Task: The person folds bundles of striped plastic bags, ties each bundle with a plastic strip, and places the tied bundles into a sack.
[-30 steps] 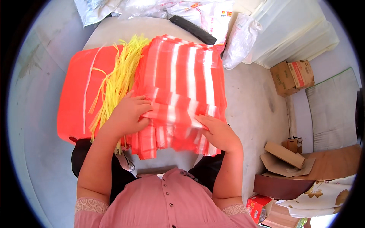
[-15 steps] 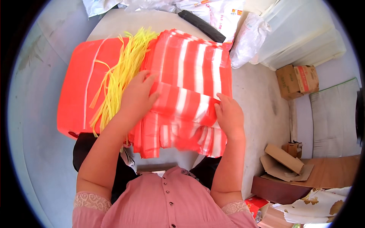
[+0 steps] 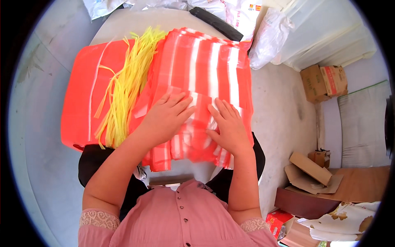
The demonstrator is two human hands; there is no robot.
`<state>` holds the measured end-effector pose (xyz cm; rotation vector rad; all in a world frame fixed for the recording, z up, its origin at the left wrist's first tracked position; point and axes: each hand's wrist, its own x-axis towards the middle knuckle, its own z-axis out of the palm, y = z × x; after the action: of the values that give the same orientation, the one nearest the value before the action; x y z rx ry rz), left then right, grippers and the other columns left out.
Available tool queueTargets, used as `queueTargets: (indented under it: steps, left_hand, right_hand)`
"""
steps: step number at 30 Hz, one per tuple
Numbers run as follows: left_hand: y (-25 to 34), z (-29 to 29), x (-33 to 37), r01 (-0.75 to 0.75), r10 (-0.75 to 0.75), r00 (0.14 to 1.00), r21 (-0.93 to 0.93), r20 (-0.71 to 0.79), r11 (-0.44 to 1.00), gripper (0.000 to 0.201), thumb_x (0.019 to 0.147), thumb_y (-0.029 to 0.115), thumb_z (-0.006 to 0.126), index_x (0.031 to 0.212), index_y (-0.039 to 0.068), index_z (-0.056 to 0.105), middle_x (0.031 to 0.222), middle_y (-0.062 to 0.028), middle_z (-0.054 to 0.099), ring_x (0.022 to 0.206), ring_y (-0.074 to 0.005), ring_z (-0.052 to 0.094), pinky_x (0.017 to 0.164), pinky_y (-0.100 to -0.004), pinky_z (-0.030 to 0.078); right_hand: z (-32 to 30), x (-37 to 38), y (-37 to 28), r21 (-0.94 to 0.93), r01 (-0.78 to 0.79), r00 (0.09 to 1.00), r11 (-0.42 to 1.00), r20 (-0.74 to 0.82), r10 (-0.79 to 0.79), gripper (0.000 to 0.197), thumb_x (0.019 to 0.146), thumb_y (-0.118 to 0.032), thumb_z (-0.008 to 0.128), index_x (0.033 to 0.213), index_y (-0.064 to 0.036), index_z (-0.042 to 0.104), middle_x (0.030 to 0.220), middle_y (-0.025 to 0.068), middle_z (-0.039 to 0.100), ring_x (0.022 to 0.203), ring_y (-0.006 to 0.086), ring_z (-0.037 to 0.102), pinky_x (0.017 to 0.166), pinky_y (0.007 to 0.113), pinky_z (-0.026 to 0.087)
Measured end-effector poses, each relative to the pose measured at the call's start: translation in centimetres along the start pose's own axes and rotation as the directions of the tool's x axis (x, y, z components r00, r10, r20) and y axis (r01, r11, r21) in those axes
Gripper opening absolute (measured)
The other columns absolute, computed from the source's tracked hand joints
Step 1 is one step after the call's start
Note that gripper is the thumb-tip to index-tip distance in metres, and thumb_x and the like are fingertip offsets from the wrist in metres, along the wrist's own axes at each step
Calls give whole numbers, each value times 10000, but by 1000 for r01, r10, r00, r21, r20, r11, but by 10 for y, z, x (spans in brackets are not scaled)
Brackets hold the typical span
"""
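Observation:
In front of me lies a thick stack of red-and-white striped plastic bags (image 3: 201,61), its loose near ends hanging toward my lap. My left hand (image 3: 170,119) rests with fingers stretched over the folded near part of the top bag. Beside it my right hand (image 3: 228,125) lies flat on the same fold, fingers spread. Neither hand grips anything. Left of the stack, a bundle of yellow plastic strips (image 3: 129,82) drapes over the red surface of a stool or box-like thing (image 3: 86,90), whose kind I cannot make out.
Beyond the stack a black rolled bag (image 3: 216,23) lies on a pale surface, near white printed sacks (image 3: 242,16). A whitish plastic bundle (image 3: 269,39) stands to their right. Cardboard boxes (image 3: 323,84) sit by the right wall, and an opened carton (image 3: 308,175) lies on a brown board.
Both hands have moved inward from the edges of the fold and now lie flat on it. The lifted strip of the top bag has gone down onto the stack.

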<state>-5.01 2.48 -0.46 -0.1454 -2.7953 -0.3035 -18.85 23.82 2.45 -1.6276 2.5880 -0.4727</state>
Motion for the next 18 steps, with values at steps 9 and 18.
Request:
queueTargets:
  steps: [9,18]
  left_hand:
    - [-8,-6,-3,58,-53,995,57,-84,997,480,847,63,635,1326,76,600,1432,-131,578,1365,-304,521,1126,-468,413]
    - [1,-51,-6,232,-210,964,-135,161,963,390,813,54,668,1202,33,647,1053,-145,703,979,-353,680,875,-454,534]
  right_hand:
    - [1,-16,10,-154,-80,996,985,-52,72,610,780,52,638,1372,-85,584,1404,132,602,1362,354,508,1126,472,406]
    - [-51,-4,-3,-356,-221,923,908,-378,76,377,834,11,647,1195,-97,660,1120,113,680,1147,319,616,1051,481,454]
